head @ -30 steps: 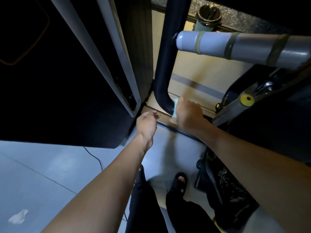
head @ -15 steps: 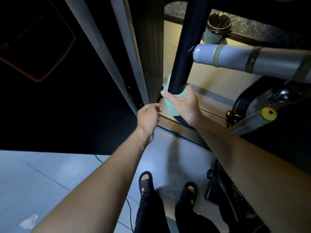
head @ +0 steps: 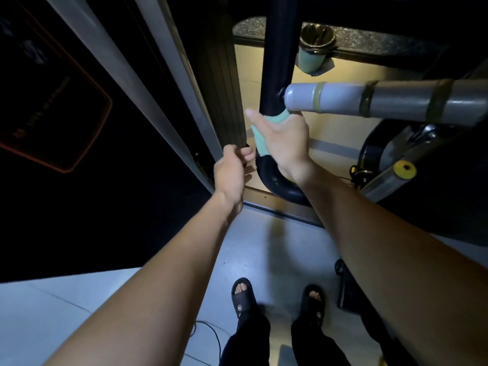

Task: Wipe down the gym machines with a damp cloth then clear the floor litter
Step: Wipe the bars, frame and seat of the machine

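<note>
Together, our two bare hands work at a dark gym machine, seen from above.

Our right hand [head: 286, 143] wraps a pale green cloth [head: 261, 140] around the black upright tube [head: 278, 62], fingers grasping cloth and tube just below the grey padded bar [head: 369, 100]. Our left hand [head: 231, 171] curls its fingers around the edge of the dark ribbed panel [head: 224, 83] just beside it. Black sandals [head: 241, 298] stand on the pale floor [head: 66, 307] below.
</note>
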